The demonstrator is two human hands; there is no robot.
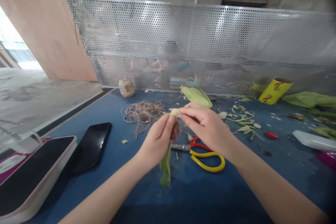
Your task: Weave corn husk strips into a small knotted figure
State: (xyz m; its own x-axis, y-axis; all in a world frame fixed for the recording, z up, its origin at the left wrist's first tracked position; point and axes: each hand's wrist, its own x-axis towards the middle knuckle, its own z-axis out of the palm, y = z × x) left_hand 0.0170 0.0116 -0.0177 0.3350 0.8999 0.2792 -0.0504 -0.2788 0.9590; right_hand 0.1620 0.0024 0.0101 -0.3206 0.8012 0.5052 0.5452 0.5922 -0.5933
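Note:
Both hands meet above the middle of the table over one pale green corn husk (165, 171). My left hand (160, 134) is closed round it, and its darker, crumpled end hangs down below the fist. The thumb and fingers of my right hand (207, 120) pinch the whitish top of the husk, touching the left thumb and fingertips. Scissors (221, 164) with a red and a yellow handle lie just beneath the right hand. Behind the hands lies another light green husk (195, 95). A loose tangle of brown twine (143, 112) is left of them.
On the left are a black phone (96, 145) and a larger white-edged device (34, 175). A twine spool (126, 87) stands before a perforated metal screen (126, 38). At right are a yellow tube (275, 92), plant scraps (245, 124) and a white object (315, 140). A person is blurred behind the screen.

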